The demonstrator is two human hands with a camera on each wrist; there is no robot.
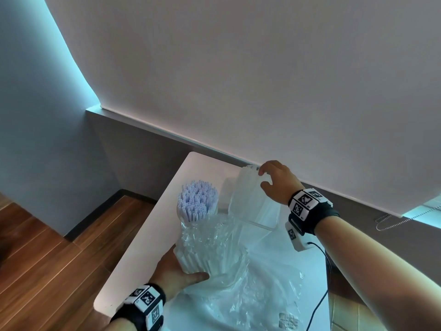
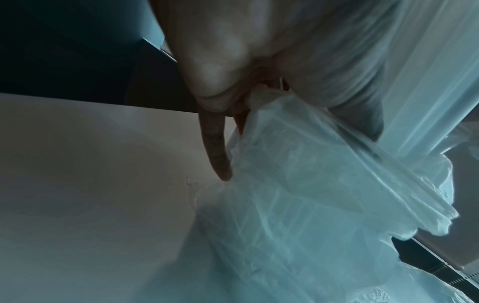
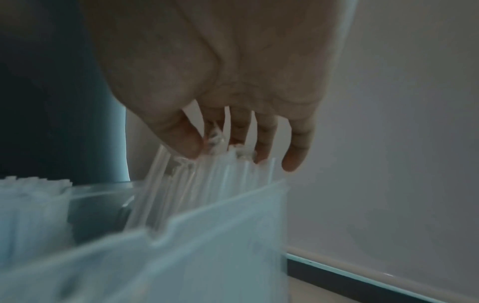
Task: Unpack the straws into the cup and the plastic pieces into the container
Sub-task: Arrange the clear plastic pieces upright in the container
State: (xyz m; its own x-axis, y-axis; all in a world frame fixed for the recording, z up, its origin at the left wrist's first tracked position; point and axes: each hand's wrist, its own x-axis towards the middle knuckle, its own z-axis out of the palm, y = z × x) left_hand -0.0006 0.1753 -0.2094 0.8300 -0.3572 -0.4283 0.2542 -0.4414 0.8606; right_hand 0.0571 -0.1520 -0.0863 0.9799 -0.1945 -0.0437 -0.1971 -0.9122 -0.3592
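A cup (image 1: 179,212) packed with upright white straws (image 1: 198,199) stands on the white table (image 1: 148,235). My left hand (image 1: 177,271) grips a crumpled clear bag (image 1: 214,247) with more straws inside, just in front of the cup; one finger (image 2: 215,147) lies along the bag (image 2: 298,184). My right hand (image 1: 267,180) pinches the tops of a bundle of clear plastic pieces (image 1: 245,187) standing in the clear container (image 1: 257,225), right of the cup. In the right wrist view my right hand (image 3: 225,143) holds the pieces (image 3: 186,184) inside the container wall (image 3: 220,235).
Loose clear wrapping (image 1: 250,302) covers the table's near part. A black cable (image 1: 319,295) hangs from my right wrist past the table's right side. Wooden floor (image 1: 47,259) lies beyond the left edge. A wall (image 1: 238,80) rises right behind the table.
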